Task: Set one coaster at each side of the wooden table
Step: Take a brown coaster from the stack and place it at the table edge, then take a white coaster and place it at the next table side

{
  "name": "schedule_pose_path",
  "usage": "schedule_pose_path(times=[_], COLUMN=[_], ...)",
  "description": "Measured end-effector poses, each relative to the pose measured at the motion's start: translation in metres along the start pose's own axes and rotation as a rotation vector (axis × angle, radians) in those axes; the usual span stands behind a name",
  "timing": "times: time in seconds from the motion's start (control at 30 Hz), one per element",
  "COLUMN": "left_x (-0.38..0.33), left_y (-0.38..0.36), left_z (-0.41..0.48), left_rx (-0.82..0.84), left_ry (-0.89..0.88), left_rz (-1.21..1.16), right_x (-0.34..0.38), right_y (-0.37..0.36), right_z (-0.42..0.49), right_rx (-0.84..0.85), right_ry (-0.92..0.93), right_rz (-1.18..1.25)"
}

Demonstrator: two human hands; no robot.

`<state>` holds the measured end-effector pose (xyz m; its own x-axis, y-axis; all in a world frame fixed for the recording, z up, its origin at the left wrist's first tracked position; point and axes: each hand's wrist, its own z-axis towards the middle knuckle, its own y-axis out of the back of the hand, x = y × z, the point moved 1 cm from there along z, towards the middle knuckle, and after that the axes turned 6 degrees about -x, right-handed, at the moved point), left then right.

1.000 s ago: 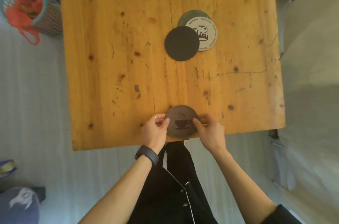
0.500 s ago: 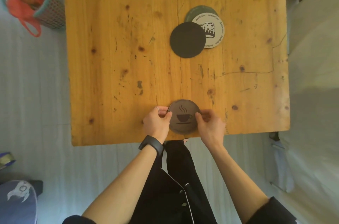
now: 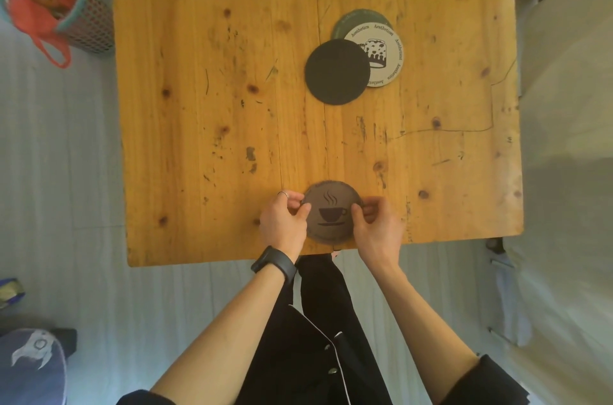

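Brown and round, the coffee-cup coaster (image 3: 331, 211) lies flat on the wooden table (image 3: 205, 106), right by the near edge and roughly at the middle of that side. You have it between both hands. Your left hand (image 3: 282, 225) pinches its left rim with thumb and fingertips curled in close, a ring showing on one finger, and a black watch (image 3: 274, 264) sits on that wrist. Your right hand (image 3: 376, 228) does the same at the right rim, thumb on top of the coaster and the other fingers bent around the edge. Both grips are nearly closed, with only the thin disc between the fingers (whether you are pressing it down or merely touching it, the view does not tell).

Farther up the table, towards its right half, three more coasters lie overlapped in a small pile: a plain black coaster (image 3: 337, 71) on top at the front, a cream printed coaster (image 3: 384, 56) partly under it, and a green coaster (image 3: 355, 18) mostly covered behind both. They lie well apart from your hands.

Off the table's far left corner stands a teal mesh basket (image 3: 89, 23) with an orange bag (image 3: 36, 20) inside.
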<state>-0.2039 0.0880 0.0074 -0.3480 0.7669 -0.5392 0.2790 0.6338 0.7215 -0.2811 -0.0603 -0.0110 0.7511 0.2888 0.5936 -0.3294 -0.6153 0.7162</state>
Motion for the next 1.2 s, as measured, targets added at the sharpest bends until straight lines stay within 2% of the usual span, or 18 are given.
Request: schedule_pose_path(times=[0.23,0.43,0.57,0.7,0.77,0.9,1.03,1.2], left_x=[0.009,0.004,-0.017,-0.073,-0.100,-0.127,-0.129,-0.134], left_y=[0.002,0.008,0.008,0.000,-0.007,-0.019,-0.026,-0.026], left_z=[-0.002,0.004,0.026,0.076,0.102,0.140,0.158,0.157], left_rx=[0.040,0.111,0.111,-0.002,-0.042,-0.012,0.012,-0.112], left_ry=[-0.236,-0.485,-0.526,-0.560,-0.598,-0.712,-0.774,-1.035], left_rz=[0.229,0.509,0.492,0.412,0.424,0.570,0.689,1.007], right_x=[-0.006,-0.002,0.014,0.036,0.040,0.023,0.009,0.007], right_y=[-0.001,0.006,0.020,0.028,0.023,0.000,-0.012,-0.017], right_z=[-0.007,-0.002,0.025,0.075,0.099,0.119,0.123,0.125], right_rx=[-0.020,0.014,0.102,-0.078,-0.090,0.006,-0.066,-0.149], right_ry=[0.158,0.446,0.425,0.457,0.402,0.425,0.465,0.500], right_rz=[-0.061,-0.267,-0.322,-0.332,-0.425,-0.538,-0.547,-0.532])
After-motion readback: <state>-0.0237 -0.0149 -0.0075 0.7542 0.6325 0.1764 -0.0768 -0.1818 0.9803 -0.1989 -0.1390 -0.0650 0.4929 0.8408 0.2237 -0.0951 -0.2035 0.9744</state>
